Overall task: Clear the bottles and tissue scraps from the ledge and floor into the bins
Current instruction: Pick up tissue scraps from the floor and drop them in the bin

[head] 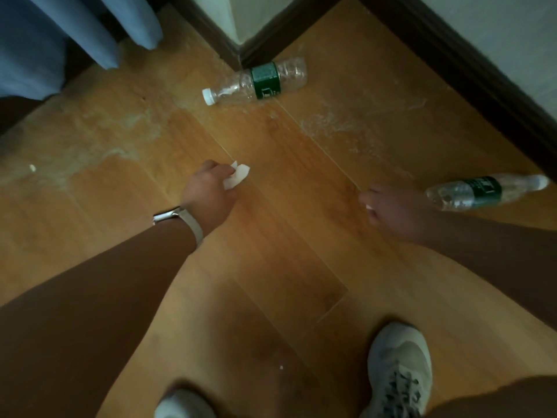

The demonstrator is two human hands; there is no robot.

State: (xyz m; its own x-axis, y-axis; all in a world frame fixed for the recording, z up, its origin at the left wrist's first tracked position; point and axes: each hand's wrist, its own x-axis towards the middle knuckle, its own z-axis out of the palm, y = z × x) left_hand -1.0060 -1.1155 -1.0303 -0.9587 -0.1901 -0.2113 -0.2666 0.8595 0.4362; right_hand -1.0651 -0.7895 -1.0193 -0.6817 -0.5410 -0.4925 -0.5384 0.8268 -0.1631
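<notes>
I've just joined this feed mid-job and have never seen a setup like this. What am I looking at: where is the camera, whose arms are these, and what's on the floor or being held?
No machine here: a person works with bare hands, and the one picture comes from a wide-angle camera on their head, looking down, so you see both forearms and a shoe. The left hand pinches a white tissue scrap. The right hand is blurred; a small white bit shows at its far end, too unclear to name. On the wooden floor a clear bottle with a green label lies on its side by the wall corner. A second bottle shows just beyond the right hand; I cannot tell whether it is held.
</notes>
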